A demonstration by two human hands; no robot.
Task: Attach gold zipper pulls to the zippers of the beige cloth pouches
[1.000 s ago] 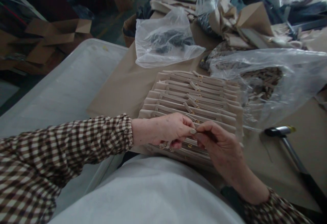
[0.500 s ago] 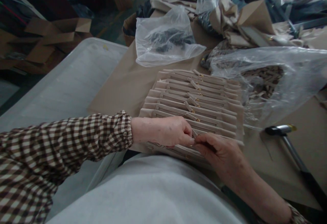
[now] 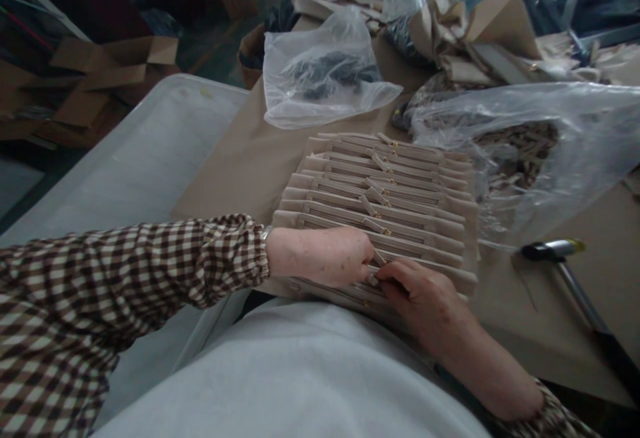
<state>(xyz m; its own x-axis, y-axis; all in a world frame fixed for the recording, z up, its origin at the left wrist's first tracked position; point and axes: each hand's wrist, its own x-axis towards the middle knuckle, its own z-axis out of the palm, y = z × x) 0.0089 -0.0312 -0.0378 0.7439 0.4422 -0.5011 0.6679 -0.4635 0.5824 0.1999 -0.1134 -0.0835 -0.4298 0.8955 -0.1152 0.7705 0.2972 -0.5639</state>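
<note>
Several beige fabric pieces with zippers (image 3: 380, 198) lie overlapped in rows in front of me, small strap pulls with gold-coloured hardware on their sliders. Over the nearest rows, my left hand (image 3: 333, 255) is closed, its fingertips pinched at a small zipper pull (image 3: 379, 258). From the right, my right hand (image 3: 425, 291) meets it, thumb and fingers pinched at the same pull. The fingers partly hide the pull and its slider.
A hammer (image 3: 555, 250) with a black grip lies on the right. Behind it, a clear plastic bag (image 3: 575, 131) holds many small beige strips. Another plastic bag (image 3: 325, 85) with dark contents sits at the back. A translucent bin (image 3: 165, 131) stands left, beyond it cardboard boxes (image 3: 85, 85).
My left hand has shifted slightly right and turned a little. My right hand's fingers have moved slightly left and up, and more of the strap pull now shows between the hands.
</note>
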